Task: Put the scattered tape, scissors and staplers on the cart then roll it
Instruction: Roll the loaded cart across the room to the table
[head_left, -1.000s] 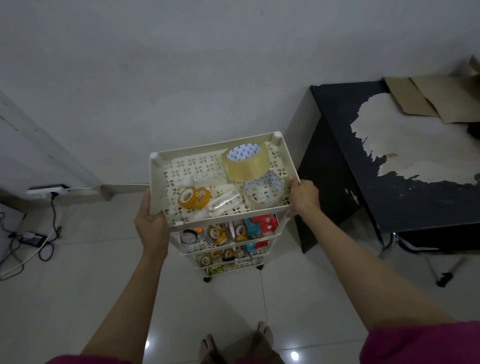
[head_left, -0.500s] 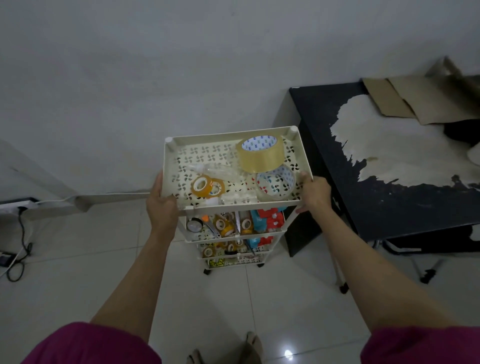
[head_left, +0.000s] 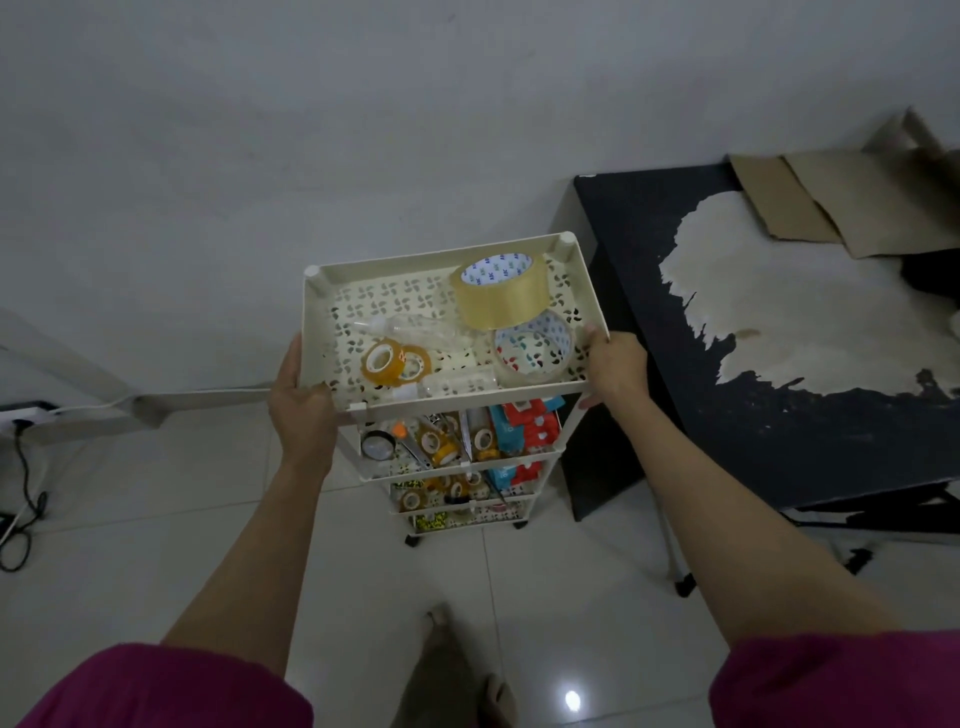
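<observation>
Left hand (head_left: 301, 400) grip is wrapped on the near-left corner of the cart (head_left: 447, 400) top tray, thumb up along the left rim, fingers under the edge. Right hand (head_left: 615, 366) grips the near-right corner the same way, thumb on the right rim, fingertips curled below. Both arms straight out, magenta sleeves (head_left: 166, 686) at the bottom of the view.

Top tray sits between the two hands:
- big tan packing tape roll (head_left: 501, 299), far right, standing on edge
- clear tape roll (head_left: 532, 351) lying flat just in front of it, close to the right hand
- two small amber tape rolls (head_left: 395, 364) touching each other, left of centre, nearer the left hand
- clear plastic pieces between them, can't tell what they are

Lower tiers: more small amber tape rolls (head_left: 439, 441), a black-rimmed roll (head_left: 376, 447), red and blue packs (head_left: 524, 426) on the right. Deeper tiers too cluttered to read. Scissors/staplers: can't pick them out.

Cart stands on white floor tiles (head_left: 156, 499), black casters showing at the base. Its right side is just beside a black bench (head_left: 779, 415) with worn white patches and cardboard (head_left: 800, 202) on the far edge. Wall is behind the cart; power strip and cable (head_left: 21, 457) on the floor far left.
</observation>
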